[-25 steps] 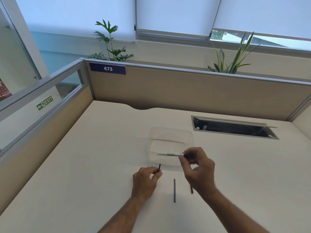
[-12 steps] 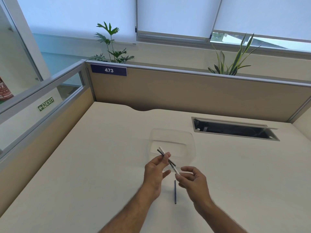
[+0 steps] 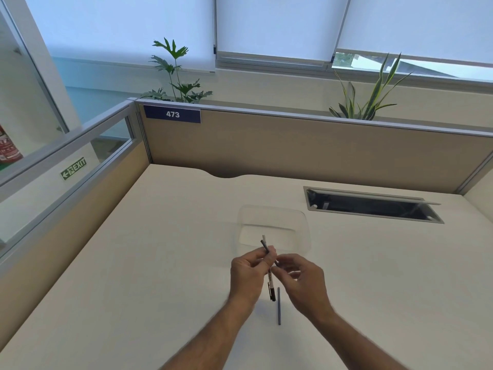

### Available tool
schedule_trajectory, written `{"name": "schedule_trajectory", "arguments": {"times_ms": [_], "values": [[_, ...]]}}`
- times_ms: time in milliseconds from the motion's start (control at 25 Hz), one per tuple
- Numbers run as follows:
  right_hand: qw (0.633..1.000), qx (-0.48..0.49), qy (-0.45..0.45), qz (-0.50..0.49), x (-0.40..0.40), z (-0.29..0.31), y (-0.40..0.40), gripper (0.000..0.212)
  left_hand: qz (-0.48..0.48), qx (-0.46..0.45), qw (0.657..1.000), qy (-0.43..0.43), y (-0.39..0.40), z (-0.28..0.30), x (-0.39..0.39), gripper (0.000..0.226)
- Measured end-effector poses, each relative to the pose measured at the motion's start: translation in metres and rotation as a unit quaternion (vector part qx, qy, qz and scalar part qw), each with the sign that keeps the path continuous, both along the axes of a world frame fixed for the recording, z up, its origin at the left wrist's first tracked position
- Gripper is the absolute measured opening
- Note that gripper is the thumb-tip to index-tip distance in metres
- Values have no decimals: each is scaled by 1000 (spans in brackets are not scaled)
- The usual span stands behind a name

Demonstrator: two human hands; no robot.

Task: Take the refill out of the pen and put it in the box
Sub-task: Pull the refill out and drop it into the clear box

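Left hand (image 3: 246,273) raised over desk (image 3: 160,263), fingers pinching pen (image 3: 270,273); right hand (image 3: 306,284) fingers curled at pen, grip unclear.

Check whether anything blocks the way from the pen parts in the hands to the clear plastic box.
Nothing visible does. The left hand holds the thin pen parts right at the near edge of the clear plastic box, which is open-topped. The right hand is beside them.

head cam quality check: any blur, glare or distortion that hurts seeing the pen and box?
Head view: right hand is motion-blurred, left hand sharper; the pen stays readable between them. The clear box has faint edges against the pale desk. Wide-angle bending shows on the partition. Window backlight is bright, with no glare on the desk.
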State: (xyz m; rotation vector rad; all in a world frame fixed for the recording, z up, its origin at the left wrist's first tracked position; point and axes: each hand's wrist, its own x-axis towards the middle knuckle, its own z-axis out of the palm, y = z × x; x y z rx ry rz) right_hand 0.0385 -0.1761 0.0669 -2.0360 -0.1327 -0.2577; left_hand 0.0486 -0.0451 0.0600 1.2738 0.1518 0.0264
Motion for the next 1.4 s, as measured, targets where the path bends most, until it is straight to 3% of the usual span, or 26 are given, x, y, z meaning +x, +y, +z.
{"name": "schedule_trajectory", "arguments": {"times_ms": [160,360,480,680,800,920,1040,1200,1400], "values": [[999,-18,-28,13,12,3,-2,14,36,80,996,-28,3,-3,5,9],[987,-156,-19,-36,43,12,-14,9,122,169,978,-26,16,-11,13,28],[968,-246,5,-45,63,17,-20,12,133,169,976,-28,20,-13,15,24],[949,-309,37,-57,80,16,-26,28,130,154,979,-16,21,-12,17,31],[948,-310,26,-70,73,10,-28,30,115,167,979,-18,22,-13,17,27],[955,-284,15,-82,60,2,-29,19,113,173,978,-11,21,-14,17,15],[951,-276,126,-57,49,-7,-29,15,110,183,977,-7,19,-16,16,12],[911,-280,303,4,33,-26,-24,28,100,193,976,-4,16,-16,16,11],[887,-273,372,-1,15,-43,-15,37,96,195,976,0,15,-18,16,12]]}}
